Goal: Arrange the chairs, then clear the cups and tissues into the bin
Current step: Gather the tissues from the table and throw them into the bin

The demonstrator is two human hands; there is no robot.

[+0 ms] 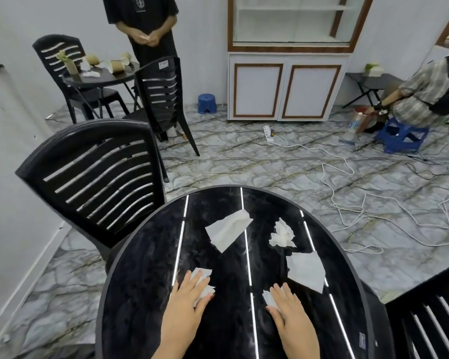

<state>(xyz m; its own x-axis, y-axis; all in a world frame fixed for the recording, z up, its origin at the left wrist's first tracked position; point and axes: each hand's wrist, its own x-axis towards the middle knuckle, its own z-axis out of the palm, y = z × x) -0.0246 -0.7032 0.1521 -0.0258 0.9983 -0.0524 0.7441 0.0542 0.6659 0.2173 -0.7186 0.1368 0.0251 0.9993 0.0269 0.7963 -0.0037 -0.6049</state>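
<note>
Pressing flat on tissues, both hands spread, nothing gripped

left hand [189, 294] covers one tissue [204, 279], right hand [287, 307] another [268, 299]; three more tissues [228, 229] lie further out on the black round table [140, 281], chair [94, 174] beside it

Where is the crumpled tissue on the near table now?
The crumpled tissue lies on the far right part of the round black table, between the folded tissue and the flat tissue.

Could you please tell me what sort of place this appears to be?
Probably a small café or canteen room, perhaps staged: round black tables with slatted plastic chairs, used tissues on the near table, paper cups on the far table, and a white cabinet against the wall.
</note>
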